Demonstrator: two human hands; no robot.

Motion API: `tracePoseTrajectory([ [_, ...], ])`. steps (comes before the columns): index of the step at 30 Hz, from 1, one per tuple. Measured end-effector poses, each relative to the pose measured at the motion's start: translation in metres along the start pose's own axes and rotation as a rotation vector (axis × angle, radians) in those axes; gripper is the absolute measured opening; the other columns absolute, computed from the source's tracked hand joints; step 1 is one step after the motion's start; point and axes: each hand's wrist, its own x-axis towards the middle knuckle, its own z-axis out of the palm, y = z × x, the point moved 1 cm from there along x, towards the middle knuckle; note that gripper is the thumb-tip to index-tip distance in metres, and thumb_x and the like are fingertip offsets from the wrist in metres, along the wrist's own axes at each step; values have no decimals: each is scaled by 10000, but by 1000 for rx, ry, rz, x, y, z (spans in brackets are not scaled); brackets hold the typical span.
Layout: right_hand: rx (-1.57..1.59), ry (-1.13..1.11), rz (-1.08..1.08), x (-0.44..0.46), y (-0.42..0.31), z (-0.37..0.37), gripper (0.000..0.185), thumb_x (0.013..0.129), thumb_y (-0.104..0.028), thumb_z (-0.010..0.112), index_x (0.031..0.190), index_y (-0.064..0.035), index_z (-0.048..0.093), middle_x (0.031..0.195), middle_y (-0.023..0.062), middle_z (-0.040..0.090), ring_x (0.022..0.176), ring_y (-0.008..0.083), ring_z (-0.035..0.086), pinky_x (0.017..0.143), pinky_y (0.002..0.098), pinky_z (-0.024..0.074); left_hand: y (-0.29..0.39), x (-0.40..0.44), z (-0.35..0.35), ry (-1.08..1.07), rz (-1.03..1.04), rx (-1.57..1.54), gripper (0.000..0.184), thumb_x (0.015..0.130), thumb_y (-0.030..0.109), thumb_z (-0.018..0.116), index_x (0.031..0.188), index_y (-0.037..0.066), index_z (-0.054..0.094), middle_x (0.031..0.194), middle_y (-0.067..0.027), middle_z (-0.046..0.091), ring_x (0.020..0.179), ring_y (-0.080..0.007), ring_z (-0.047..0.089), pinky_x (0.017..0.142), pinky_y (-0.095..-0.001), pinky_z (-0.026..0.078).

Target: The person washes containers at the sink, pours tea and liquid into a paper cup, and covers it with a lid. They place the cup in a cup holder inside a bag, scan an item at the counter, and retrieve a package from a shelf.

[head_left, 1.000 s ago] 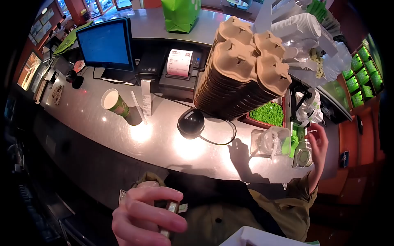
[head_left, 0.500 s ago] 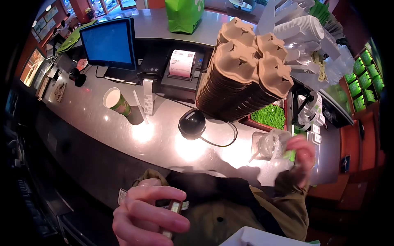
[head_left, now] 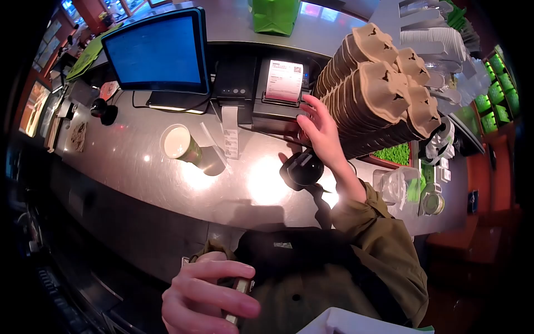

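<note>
My right hand is stretched out over the counter, fingers apart and holding nothing. Its fingertips are at the front right of a black receipt printer; whether they touch it I cannot tell. A printed receipt sticks up from that printer. Low in the view, my left hand is closed around a small bar-shaped object with a pale face and brown edge, mostly hidden by the fingers. Below my right wrist sits a round black device with a cable.
Tall stacks of cardboard cup carriers stand right of the printer. A paper cup, a second printer with a hanging paper strip, and a screen are to the left. A green bag stands behind. A clear container sits at right.
My right hand has moved from the clear container at the right, leftward and forward to the receipt printer. My left hand keeps its small object. The view has shifted.
</note>
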Motion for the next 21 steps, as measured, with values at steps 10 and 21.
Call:
tracePoseTrajectory([
  [10, -88, -423, 447, -95, -72, -72, 353, 849, -84, 517, 1183, 11, 454, 997, 106, 584, 914, 156, 556, 814, 285, 432, -41, 28, -99, -131, -119, -283, 247, 883, 317, 456, 948, 79, 473, 852, -178, 529, 870, -270, 520, 800, -547, 360],
  [21, -101, 55, 687, -168, -59, -110, 292, 879, -203, 483, 1086, -2, 526, 905, 82, 610, 839, 161, 578, 738, 263, 434, -71, 42, -122, -154, -170, -386, 254, 876, 334, 462, 953, 92, 460, 871, -180, 531, 857, -254, 520, 802, -560, 348],
])
